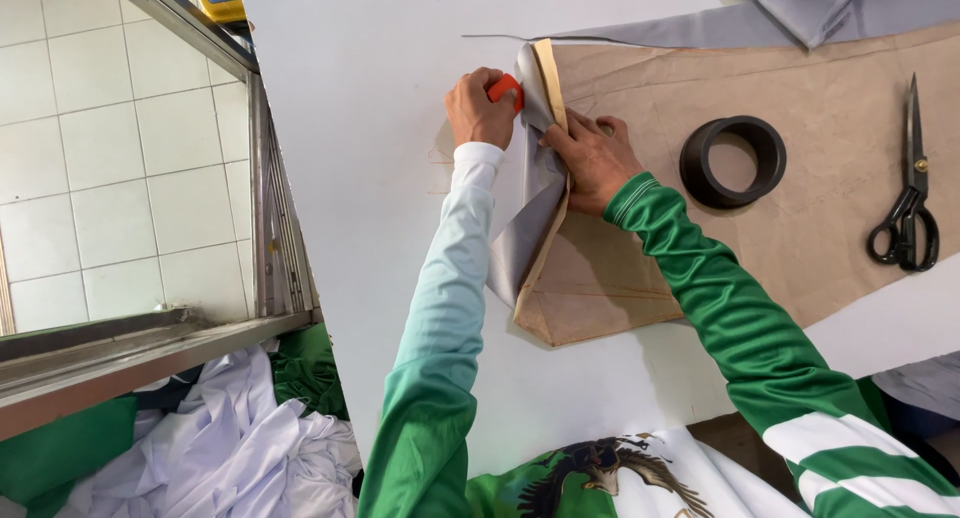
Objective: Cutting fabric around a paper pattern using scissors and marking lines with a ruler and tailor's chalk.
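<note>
My left hand [478, 108] grips a small orange piece of chalk [505, 86] against the edge of a grey fabric [525, 228] folded over a brown paper pattern [830, 208]. My right hand [595, 158] presses flat on the pattern's folded-up left edge, holding fabric and paper together. Both lie on a white table [370, 128]. Green and white sleeves cover both arms.
A black ring-shaped tape roll [732, 161] rests on the pattern right of my right hand. Black scissors [908, 193] lie at the far right. More grey fabric [820, 8] sits at the top. White and green cloth [230, 438] is piled below the table's left edge.
</note>
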